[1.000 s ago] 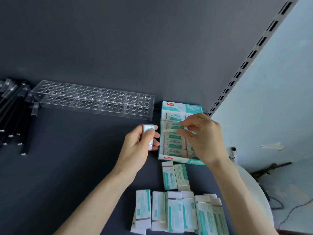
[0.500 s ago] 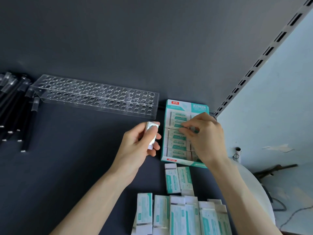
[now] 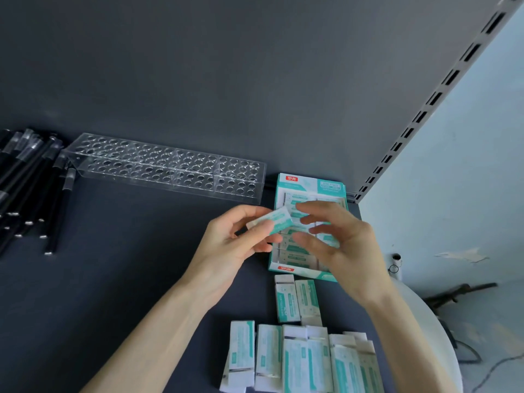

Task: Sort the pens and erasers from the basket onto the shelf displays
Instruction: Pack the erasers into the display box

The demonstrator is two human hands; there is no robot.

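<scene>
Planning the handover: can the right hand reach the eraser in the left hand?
Probably yes: the eraser pokes out of the left hand toward the right hand, close by, with nothing between them.

Your right hand (image 3: 340,245) covers the right half of the display box (image 3: 309,188), so the erasers there can't be counted. Just left of the box, the eraser (image 3: 279,219) in your left hand (image 3: 229,245) is motion-blurred and its print is unreadable. Can't tell if your right fingers touch it. Far left of the box, the pens (image 3: 25,188) run off frame. In front of the box, the loose erasers (image 3: 297,361) are cut off by the bottom edge.
</scene>
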